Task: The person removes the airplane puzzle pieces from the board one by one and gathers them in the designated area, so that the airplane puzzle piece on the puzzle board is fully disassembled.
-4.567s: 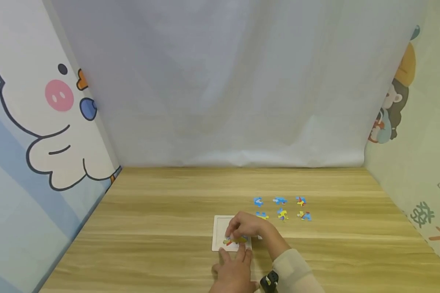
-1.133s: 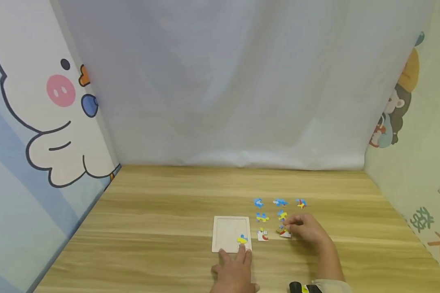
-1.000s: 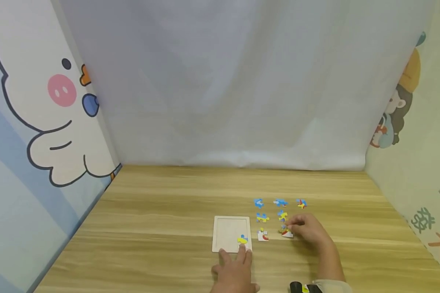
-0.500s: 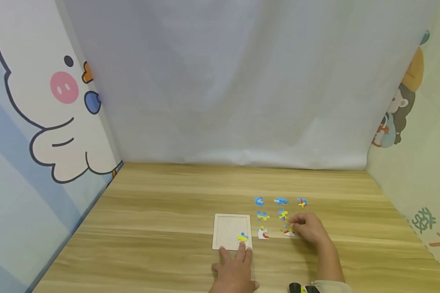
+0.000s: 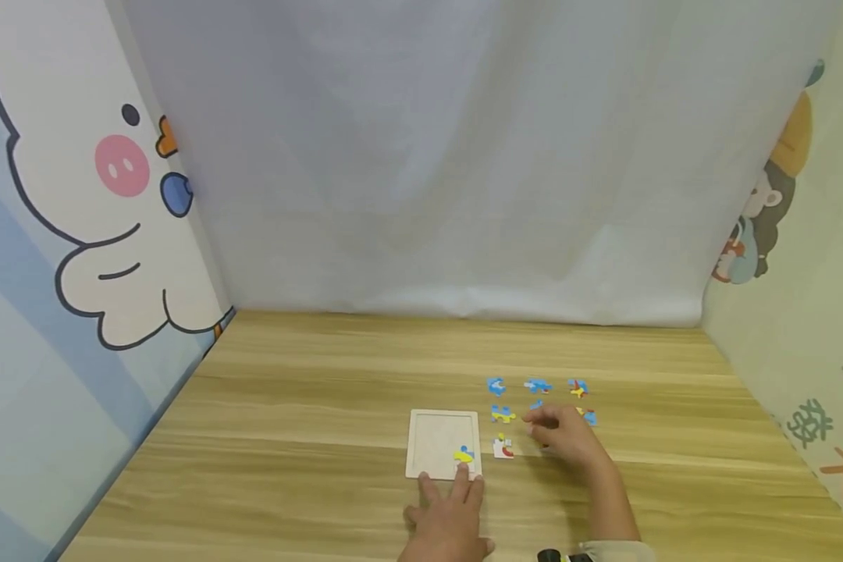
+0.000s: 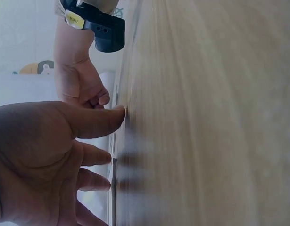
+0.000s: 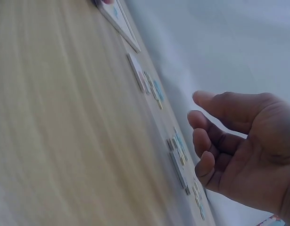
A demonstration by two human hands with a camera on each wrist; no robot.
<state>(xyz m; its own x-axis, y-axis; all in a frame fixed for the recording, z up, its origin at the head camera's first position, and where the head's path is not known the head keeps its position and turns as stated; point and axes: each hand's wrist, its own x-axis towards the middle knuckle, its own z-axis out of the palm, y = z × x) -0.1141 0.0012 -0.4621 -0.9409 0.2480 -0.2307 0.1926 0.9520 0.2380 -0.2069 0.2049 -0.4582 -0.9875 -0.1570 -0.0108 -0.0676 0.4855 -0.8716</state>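
A square wooden puzzle tray [image 5: 418, 437] lies on the table, with a yellow, blue and white jigsaw piece [image 5: 464, 455] in its near right corner. My left hand [image 5: 448, 519] rests at the tray's near edge, its middle fingertip reaching that piece. Over the loose pieces to the right hovers my right hand [image 5: 569, 435]; in the right wrist view its fingers [image 7: 204, 162] are loosely bent with nothing between them. It hides much of the pieces beneath it. Left of it lie a white and red piece [image 5: 503, 448] and a blue and yellow piece [image 5: 503, 414].
Behind the right hand runs a row of blue pieces: one at the left [image 5: 495, 386], one mid-row [image 5: 538, 385], and a blue, red and yellow one [image 5: 578, 388]. Another piece [image 5: 588, 417] shows beyond the knuckles. A grey-white sheet [image 5: 421, 195] hangs at the table's back edge.
Several seconds ago my right hand was at the tray. It then nudged a near-row piece slightly right, let go of it, and has now shifted left. The left hand stays put.
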